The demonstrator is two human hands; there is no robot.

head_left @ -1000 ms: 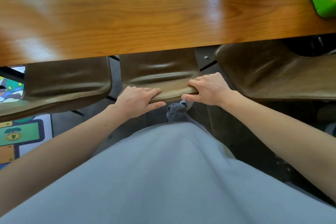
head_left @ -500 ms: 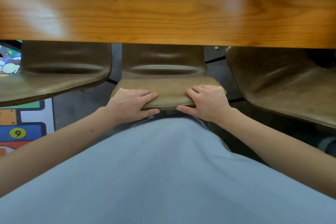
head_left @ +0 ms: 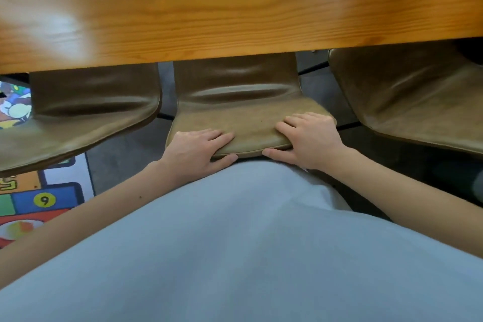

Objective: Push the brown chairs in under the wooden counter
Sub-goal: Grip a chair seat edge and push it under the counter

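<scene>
Middle brown chair (head_left: 243,117) is sitting at 12 o'clock, far end beneath the wooden counter (head_left: 235,8) | your left hand (head_left: 194,150) and right hand (head_left: 309,141) are clasping its seat edge, thumbs underneath | be pushing evenly, straight toward 12.

The wooden counter (head_left: 235,8), glossy orange-brown with plain grain, spans the top of the view. At its near edge stands the middle chair (head_left: 243,115), brown, smooth and leather-like. It squarely faces the counter, its backrest top hidden by the edge and its worn seat front sticking out. The left chair (head_left: 86,123) and the right chair (head_left: 407,102) match it and stand just beside it, angled outward. Their backs seem to reach under the counter too.
</scene>
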